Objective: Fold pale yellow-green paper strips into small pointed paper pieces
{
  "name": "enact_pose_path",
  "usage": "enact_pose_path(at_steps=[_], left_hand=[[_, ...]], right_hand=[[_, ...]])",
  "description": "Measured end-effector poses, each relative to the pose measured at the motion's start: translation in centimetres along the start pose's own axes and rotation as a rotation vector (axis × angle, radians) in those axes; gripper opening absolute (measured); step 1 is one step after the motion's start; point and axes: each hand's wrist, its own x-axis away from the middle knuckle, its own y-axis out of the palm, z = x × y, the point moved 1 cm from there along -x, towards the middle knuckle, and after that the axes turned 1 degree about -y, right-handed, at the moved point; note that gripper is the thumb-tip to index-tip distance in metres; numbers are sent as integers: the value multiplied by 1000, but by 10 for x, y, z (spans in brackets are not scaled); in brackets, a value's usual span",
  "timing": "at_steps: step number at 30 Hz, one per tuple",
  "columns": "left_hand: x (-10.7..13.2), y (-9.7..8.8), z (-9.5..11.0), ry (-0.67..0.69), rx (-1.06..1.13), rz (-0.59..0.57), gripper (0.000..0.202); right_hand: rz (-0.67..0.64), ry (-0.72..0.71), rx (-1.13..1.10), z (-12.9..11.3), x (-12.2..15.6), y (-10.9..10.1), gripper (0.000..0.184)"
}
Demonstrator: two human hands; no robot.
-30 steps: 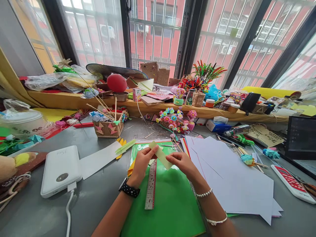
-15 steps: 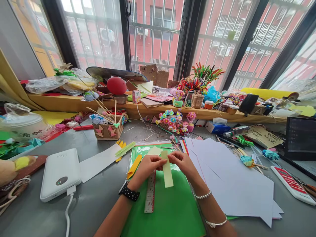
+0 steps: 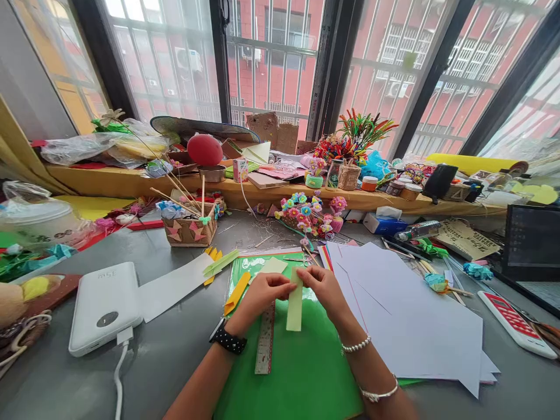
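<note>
A pale green paper strip (image 3: 294, 309) hangs upright between my two hands, above a green folder (image 3: 315, 367). My left hand (image 3: 272, 293) pinches its left edge near the upper part. On the other side, my right hand (image 3: 318, 287) grips the strip close to its top corner. Below the left hand, a ruler (image 3: 265, 344) with a red edge lies on the folder, its upper end covered by the hand. Another pale green paper piece (image 3: 275, 266) rests just behind the left hand. A folded yellow paper piece (image 3: 237, 293) sits at the folder's left side.
White paper sheets (image 3: 415, 321) are stacked at the right, near a red-and-white calculator (image 3: 516, 324). A white power bank (image 3: 106, 308) with a cable stands left. Behind are a cardboard basket (image 3: 192, 227), scissors (image 3: 307, 262) and a bunch of crocheted-looking flowers (image 3: 308, 213).
The strip has turned from slightly slanted to nearly vertical, its lower end shifting left. Both hands keep their pinch on it. The whole view has shifted slightly.
</note>
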Motion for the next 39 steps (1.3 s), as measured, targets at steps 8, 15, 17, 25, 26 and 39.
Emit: enact_pose_path(at_steps=[8, 15, 17, 25, 26, 39], left_hand=[[-2, -8, -5, 18, 244, 303, 25], [-3, -8, -7, 10, 331, 343, 25], [-2, -8, -5, -9, 362, 317, 24], [-1, 2, -2, 0, 308, 198, 17], [-1, 2, -2, -3, 297, 205, 18], [-3, -4, -8, 15, 372, 178, 27]], right_hand=[[-220, 82, 84, 5, 1, 2, 24], [-234, 82, 59, 6, 2, 5, 28], [-249, 67, 19, 1, 3, 6, 26], [-190, 97, -24, -2, 5, 8, 28], [-182, 94, -14, 0, 5, 7, 27], [-125, 57, 91, 4, 2, 5, 24]])
